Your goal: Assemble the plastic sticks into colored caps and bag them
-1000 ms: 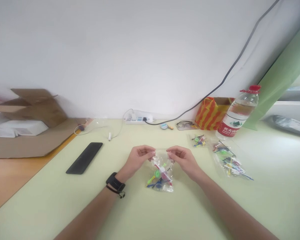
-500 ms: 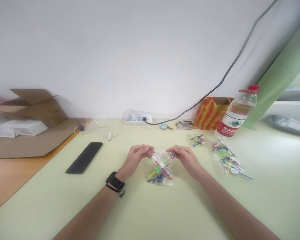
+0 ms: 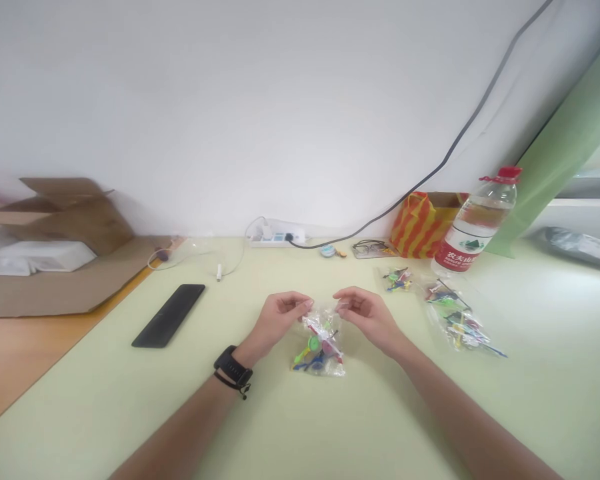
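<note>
A clear plastic bag (image 3: 320, 343) of small colourful plastic parts, green, yellow, blue, red and white, sits in front of me at the middle of the table. My left hand (image 3: 283, 320) pinches its upper left corner between thumb and fingers. At the upper right corner, my right hand (image 3: 367, 320) holds the film by the thumb, its index finger lifted off a little. To the right lie a small bag of similar parts (image 3: 399, 279) and a larger clear bag (image 3: 460, 323), also with colourful parts inside.
A black flat slab (image 3: 169, 315) lies left, beyond it a white cable plug (image 3: 219, 272) and an opened cardboard box (image 3: 75, 273). Along the wall are a power strip (image 3: 277, 237), glasses (image 3: 371, 247) and a red-yellow bag (image 3: 415, 227). A water bottle (image 3: 477, 223) stands right.
My right index finger has lifted away from the bag's edge and the fingers have opened slightly. The bag has shifted slightly down and left. My left hand still pinches its corner.
</note>
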Tool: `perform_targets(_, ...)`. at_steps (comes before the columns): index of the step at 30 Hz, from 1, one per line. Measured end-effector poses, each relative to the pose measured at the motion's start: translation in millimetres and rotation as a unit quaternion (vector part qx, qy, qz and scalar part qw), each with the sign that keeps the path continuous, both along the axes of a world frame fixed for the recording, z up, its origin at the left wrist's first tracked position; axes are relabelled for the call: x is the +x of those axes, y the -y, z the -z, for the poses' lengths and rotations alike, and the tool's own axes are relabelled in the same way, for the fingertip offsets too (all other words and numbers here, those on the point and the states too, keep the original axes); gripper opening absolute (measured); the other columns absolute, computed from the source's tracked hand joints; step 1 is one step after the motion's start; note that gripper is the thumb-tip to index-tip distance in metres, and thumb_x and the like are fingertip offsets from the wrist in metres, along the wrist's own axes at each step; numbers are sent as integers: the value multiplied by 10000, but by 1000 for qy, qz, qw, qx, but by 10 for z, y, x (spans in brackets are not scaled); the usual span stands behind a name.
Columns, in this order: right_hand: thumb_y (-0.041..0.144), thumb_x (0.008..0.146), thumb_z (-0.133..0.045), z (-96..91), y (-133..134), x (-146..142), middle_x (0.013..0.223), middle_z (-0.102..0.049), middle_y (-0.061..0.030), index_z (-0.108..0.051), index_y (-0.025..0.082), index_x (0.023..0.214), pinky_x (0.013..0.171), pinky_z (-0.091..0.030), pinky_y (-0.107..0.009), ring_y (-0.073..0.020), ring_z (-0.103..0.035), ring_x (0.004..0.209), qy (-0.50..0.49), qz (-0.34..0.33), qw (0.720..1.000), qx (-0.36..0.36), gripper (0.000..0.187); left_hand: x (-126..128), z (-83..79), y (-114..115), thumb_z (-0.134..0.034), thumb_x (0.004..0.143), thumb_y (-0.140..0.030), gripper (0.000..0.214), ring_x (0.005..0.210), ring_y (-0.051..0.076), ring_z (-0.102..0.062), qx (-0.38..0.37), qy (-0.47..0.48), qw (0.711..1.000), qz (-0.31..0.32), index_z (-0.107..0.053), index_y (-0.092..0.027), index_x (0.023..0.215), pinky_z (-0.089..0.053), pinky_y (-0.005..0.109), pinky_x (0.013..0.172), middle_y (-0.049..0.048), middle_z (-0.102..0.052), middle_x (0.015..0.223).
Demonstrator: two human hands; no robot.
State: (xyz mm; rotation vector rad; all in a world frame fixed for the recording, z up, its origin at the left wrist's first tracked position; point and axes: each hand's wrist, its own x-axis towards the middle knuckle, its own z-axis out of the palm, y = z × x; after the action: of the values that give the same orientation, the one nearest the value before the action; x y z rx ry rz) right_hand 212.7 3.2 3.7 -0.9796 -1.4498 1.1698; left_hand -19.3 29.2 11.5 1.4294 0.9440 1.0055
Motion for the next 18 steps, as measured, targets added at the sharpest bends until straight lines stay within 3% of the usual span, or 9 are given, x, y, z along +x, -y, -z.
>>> perform_targets(3, 437, 874, -711, -38, 23, -30, 848, -666, -32, -713, 202, 1034, 749, -488, -318, -184, -609, 807, 10, -7, 1000, -19, 284, 37, 18, 22, -783, 842, -389, 241, 715, 148, -617, 7, -3, 1000, 4, -793, -154, 892, -486, 252, 680, 43, -725, 783)
perform_targets(9, 496, 854, -720, -11, 9, -62, 726, -643, -15, -723, 169, 815, 652, -431, -293, -157, -545, 687, 46, -6, 998, -48, 329, 44, 60, 26, -783, 844, -382, 239, 737, 157, -631, 20, -13, 1000, 20, -800, -151, 904, -496, 260, 697, 57, -749, 814)
perform_targets(14, 501, 822, -753, 8, -18, -30, 687, -637, -7, -731, 174, 802, 609, -396, -288, -146, -515, 637, 41, 25, 998, -36, 328, -19, -7, 2, -793, 833, -383, 241, 695, 148, -616, 12, -22, 1000, 16, -801, -150, 890, -496, 257, 668, 55, -741, 775)
perform_targets(18, 528, 804, -761, 10, -24, -35, 672, -639, -8, -729, 182, 778, 586, -389, -289, -149, -512, 621, 47, 41, 998, -28, 348, -63, -12, -13, -816, 804, -395, 282, 771, 181, -669, -10, -18, 998, 52, -795, -156, 952, -528, 278, 704, 79, -765, 880)
